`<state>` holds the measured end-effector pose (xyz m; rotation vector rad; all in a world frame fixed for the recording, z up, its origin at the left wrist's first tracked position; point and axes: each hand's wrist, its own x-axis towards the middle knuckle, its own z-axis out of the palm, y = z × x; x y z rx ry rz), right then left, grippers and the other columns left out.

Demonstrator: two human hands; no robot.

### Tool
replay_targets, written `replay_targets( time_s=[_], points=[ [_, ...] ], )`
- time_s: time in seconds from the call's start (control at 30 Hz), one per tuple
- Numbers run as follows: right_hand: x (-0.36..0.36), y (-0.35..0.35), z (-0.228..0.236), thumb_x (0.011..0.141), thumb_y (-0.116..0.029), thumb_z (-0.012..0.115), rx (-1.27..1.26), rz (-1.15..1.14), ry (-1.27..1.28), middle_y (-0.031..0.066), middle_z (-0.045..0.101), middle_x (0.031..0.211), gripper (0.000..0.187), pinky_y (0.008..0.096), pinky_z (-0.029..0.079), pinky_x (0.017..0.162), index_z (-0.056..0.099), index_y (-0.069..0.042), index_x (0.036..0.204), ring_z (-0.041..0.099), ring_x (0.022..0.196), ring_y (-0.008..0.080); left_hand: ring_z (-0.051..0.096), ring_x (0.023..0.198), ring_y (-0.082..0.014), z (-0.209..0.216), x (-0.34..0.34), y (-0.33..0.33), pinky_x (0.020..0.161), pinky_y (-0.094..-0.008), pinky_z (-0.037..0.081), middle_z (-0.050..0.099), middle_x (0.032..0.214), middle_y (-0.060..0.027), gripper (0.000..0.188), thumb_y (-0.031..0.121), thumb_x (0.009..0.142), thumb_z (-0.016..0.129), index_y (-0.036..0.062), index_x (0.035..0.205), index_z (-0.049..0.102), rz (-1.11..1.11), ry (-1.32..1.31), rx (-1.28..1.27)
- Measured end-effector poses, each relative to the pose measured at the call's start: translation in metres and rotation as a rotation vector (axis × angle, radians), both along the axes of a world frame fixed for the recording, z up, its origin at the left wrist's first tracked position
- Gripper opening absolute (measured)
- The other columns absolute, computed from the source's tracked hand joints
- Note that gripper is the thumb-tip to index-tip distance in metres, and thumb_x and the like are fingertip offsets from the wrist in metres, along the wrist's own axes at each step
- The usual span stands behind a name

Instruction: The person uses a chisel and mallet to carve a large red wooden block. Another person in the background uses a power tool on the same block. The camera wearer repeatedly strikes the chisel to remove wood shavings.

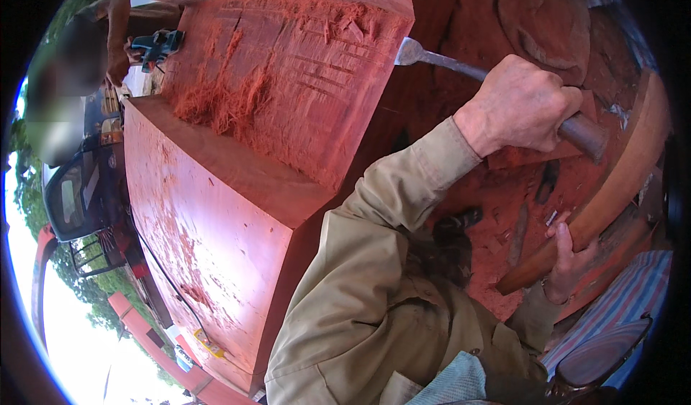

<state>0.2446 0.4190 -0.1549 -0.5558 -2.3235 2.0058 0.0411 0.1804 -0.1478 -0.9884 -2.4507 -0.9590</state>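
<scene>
A chisel with a flared steel blade is gripped in my left hand, fingers wrapped round its shaft. The blade tip lies at the edge of a large red wooden block; I cannot tell whether it touches. Short parallel cuts and loose red shavings mark the block's recessed face. Lower right, my right hand is closed around a thick, curved wooden club, which slants up toward the right rim.
At the far left another person's hand holds a teal power tool by the block. Below it stands a dark vehicle. A cord runs down the block's near face to a yellow piece. Red dust and wood scraps litter the ground.
</scene>
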Motion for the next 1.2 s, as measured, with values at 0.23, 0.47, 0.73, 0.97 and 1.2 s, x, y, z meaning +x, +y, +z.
replay_targets(
  time_s=[0.23,0.47,0.73,0.97,1.2],
  points=[
    [-0.001,-0.003,0.010,0.095,-0.002,0.068,-0.006,0.044,0.048,0.0141,0.067,0.103,0.042,0.0339,0.053,0.082,0.054,0.006,0.134,0.062,0.086,0.0180,0.070,0.066,-0.0336,-0.007,0.001,-0.010,0.054,-0.0465,0.053,0.065,0.066,-0.0067,0.020,0.020,0.064,0.078,0.0123,0.075,0.063,0.004,-0.006,0.013],
    [-0.025,-0.019,0.033,0.096,0.000,0.065,-0.026,0.023,0.236,0.0124,0.064,0.100,0.040,0.0347,0.053,0.082,0.052,0.006,0.133,0.061,0.086,0.0188,0.070,0.068,-0.0352,0.004,-0.002,-0.020,0.055,-0.0469,0.053,0.066,0.067,-0.0077,0.020,0.022,0.064,0.077,0.0119,0.074,0.063,-0.005,-0.025,0.050],
    [-0.043,-0.029,0.026,0.093,0.002,0.073,0.041,0.083,0.112,0.0107,0.065,0.099,0.031,0.0324,0.053,0.080,0.059,0.005,0.121,0.063,0.088,0.0170,0.071,0.069,-0.0352,0.004,-0.004,-0.021,0.056,-0.0476,0.054,0.067,0.068,-0.0076,0.019,0.024,0.065,0.077,0.0137,0.073,0.063,0.005,-0.017,0.048],
    [-0.036,-0.026,0.026,0.092,-0.001,0.075,0.099,0.139,-0.037,0.0078,0.065,0.098,0.029,0.0321,0.053,0.078,0.063,0.003,0.118,0.063,0.085,0.0142,0.070,0.067,-0.0346,-0.010,-0.006,-0.019,0.055,-0.0469,0.054,0.066,0.068,-0.0061,0.020,0.024,0.065,0.077,0.0144,0.077,0.063,-0.015,-0.014,-0.002],
    [-0.035,-0.030,0.021,0.092,-0.007,0.080,0.053,0.082,0.028,0.0058,0.065,0.096,0.031,0.0321,0.052,0.079,0.063,0.002,0.115,0.062,0.085,0.0130,0.071,0.069,-0.0323,-0.012,-0.004,-0.018,0.055,-0.0454,0.054,0.067,0.069,-0.0052,0.022,0.026,0.066,0.078,0.0144,0.080,0.065,0.018,-0.002,-0.011]
  ],
)
